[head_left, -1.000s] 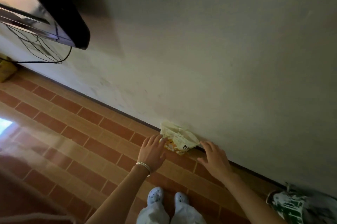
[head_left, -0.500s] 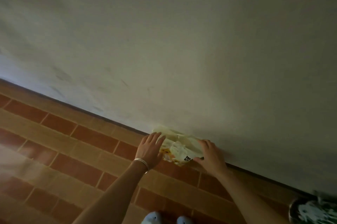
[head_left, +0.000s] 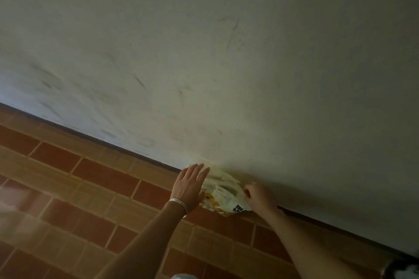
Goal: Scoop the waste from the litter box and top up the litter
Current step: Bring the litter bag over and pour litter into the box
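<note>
A pale yellow and white litter bag (head_left: pixel 223 197) with orange print stands on the tiled floor against the base of the wall. My left hand (head_left: pixel 189 188), a silver bangle at its wrist, lies flat with straight fingers against the bag's left side. My right hand (head_left: pixel 258 196) has its fingers curled round the bag's right top edge. The litter box is out of view.
A bare off-white wall (head_left: pixel 226 63) fills most of the view, with a dark skirting line at its foot. Red and tan floor tiles (head_left: pixel 90 199) spread to the left. A green and white object (head_left: pixel 405 270) shows at the bottom right corner.
The view has swung right and closer to the wall, and the dark appliance at top left has dropped out. My hands have closed in on the bag; the right now grips its edge.
</note>
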A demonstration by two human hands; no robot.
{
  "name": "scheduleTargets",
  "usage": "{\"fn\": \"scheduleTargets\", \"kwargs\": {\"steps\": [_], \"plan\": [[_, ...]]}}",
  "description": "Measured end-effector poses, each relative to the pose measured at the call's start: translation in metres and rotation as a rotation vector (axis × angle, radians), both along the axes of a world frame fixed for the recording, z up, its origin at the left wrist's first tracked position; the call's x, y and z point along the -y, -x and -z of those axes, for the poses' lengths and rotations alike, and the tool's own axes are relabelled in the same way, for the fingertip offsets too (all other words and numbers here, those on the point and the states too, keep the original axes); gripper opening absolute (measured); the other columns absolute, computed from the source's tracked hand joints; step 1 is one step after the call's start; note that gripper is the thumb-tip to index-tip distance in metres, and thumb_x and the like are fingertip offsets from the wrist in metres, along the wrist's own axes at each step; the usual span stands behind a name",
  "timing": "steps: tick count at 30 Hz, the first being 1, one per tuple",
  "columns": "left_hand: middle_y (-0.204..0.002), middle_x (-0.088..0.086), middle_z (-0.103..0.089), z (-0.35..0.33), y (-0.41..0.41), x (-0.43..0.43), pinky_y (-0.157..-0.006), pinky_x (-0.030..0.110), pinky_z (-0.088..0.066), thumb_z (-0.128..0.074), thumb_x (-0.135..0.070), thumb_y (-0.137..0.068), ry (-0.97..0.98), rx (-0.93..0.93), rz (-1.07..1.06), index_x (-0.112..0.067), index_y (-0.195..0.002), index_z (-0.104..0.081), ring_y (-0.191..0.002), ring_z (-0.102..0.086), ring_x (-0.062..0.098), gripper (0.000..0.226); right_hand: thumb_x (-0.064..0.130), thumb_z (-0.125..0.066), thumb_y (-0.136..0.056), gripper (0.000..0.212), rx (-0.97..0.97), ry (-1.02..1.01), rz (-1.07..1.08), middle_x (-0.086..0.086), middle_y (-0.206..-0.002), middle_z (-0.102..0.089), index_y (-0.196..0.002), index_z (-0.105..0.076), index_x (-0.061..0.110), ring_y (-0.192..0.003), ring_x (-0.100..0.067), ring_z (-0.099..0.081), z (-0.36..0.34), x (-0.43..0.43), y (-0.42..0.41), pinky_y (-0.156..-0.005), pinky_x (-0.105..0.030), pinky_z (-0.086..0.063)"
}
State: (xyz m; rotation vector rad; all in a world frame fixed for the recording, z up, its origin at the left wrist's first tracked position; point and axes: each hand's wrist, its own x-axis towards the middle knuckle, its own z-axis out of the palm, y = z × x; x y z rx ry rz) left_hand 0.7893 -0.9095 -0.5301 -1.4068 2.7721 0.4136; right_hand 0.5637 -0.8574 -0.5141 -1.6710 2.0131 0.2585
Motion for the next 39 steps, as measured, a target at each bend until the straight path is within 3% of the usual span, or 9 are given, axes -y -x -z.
{"fn": "scheduleTargets", "kwargs": {"steps": [5,12,16,23,27,30,33,36,39], "plan": [[-0.12,0.004,-0.064,-0.016,-0.011,-0.013,-0.088,0.039,-0.053,-0.088,-0.04,-0.042,-0.026,0.015,0.004,-0.018,-0.119,-0.063,-0.109,-0.062,0.022,0.083,0.026,-0.049,-0.095,0.021,0.054,0.001,-0.117,0.001,-0.103,-0.06,-0.102,-0.067,0.017,-0.085,-0.014,-0.057,-0.016,-0.011,-0.011,-0.07,-0.021,-0.044],[-0.113,0.002,-0.066,-0.06,-0.036,-0.042,-0.086,0.039,-0.053,-0.087,-0.036,-0.043,-0.006,-0.036,0.021,-0.02,-0.116,-0.061,-0.102,-0.064,0.021,0.079,0.026,-0.051,-0.094,0.019,0.174,-0.001,-0.073,0.003,-0.101,-0.058,-0.103,-0.065,0.019,-0.084,-0.01,-0.056,-0.057,-0.042,-0.033,-0.075,-0.022,-0.049],[-0.11,0.0,-0.067,-0.091,-0.042,-0.067,-0.083,0.038,-0.054,-0.087,-0.041,-0.037,-0.06,-0.061,0.03,-0.021,-0.118,-0.051,-0.099,-0.065,0.019,0.091,0.024,-0.05,-0.094,0.019,0.192,0.011,-0.058,0.004,-0.098,-0.058,-0.096,-0.067,0.017,-0.084,-0.009,-0.056,-0.106,-0.057,-0.029,-0.077,-0.023,-0.05],[-0.108,-0.002,-0.067,-0.167,-0.025,-0.107,-0.082,0.034,-0.054,-0.086,-0.046,-0.035,-0.106,-0.134,0.047,-0.022,-0.118,-0.049,-0.096,-0.066,0.017,0.094,0.023,-0.05,-0.093,0.016,0.202,-0.001,-0.061,0.012,-0.093,-0.051,-0.097,-0.065,0.02,-0.083,-0.005,-0.055,-0.214,-0.111,-0.008,-0.071,-0.016,-0.045],[-0.086,-0.016,-0.065,-0.217,-0.014,-0.136,-0.066,0.015,-0.049,-0.085,-0.05,-0.036,-0.171,-0.157,0.099,-0.033,-0.097,-0.059,-0.075,-0.064,0.004,0.068,0.023,-0.05,-0.093,0.015,0.202,0.031,-0.041,0.011,-0.1,-0.057,-0.098,-0.065,0.022,-0.087,-0.003,-0.054,-0.274,-0.139,-0.004,-0.077,-0.021,-0.049],[-0.071,-0.017,-0.061,-0.255,-0.011,-0.157,-0.051,0.016,-0.044,-0.087,-0.039,-0.036,-0.159,-0.182,0.049,-0.033,-0.075,-0.066,-0.06,-0.059,0.003,0.045,0.024,-0.05,-0.093,0.015,0.205,0.052,-0.083,0.014,-0.099,-0.056,-0.099,-0.064,0.023,-0.086,-0.001,-0.054,-0.315,-0.151,-0.002,-0.077,-0.019,-0.048],[-0.067,-0.015,-0.059,-0.292,-0.014,-0.172,-0.041,0.016,-0.039,-0.087,-0.028,-0.038,-0.156,-0.208,-0.022,-0.032,-0.074,-0.064,-0.053,-0.057,0.006,0.043,0.025,-0.05,-0.093,0.015,0.209,0.076,-0.141,0.018,-0.097,-0.053,-0.101,-0.063,0.024,-0.085,0.001,-0.053,-0.35,-0.157,-0.002,-0.072,-0.013,-0.045],[-0.067,-0.016,-0.059,-0.328,-0.02,-0.181,-0.042,0.015,-0.038,-0.088,-0.029,-0.04,-0.125,-0.2,-0.074,-0.032,-0.074,-0.063,-0.053,-0.057,0.004,0.042,0.025,-0.05,-0.094,0.015,0.211,0.101,-0.196,0.017,-0.099,-0.055,-0.101,-0.063,0.024,-0.084,0.002,-0.053,-0.378,-0.158,-0.003,-0.07,-0.011,-0.045],[-0.059,-0.016,-0.053,-0.36,-0.023,-0.189,-0.04,0.014,-0.027,-0.09,-0.03,-0.041,-0.084,-0.159,-0.129,-0.031,-0.064,-0.058,-0.047,-0.052,0.003,0.04,0.025,-0.05,-0.094,0.015,0.227,0.134,-0.246,0.018,-0.098,-0.054,-0.1,-0.063,0.023,-0.084,0.002,-0.053,-0.401,-0.156,-0.004,-0.071,-0.01,-0.045]]}}
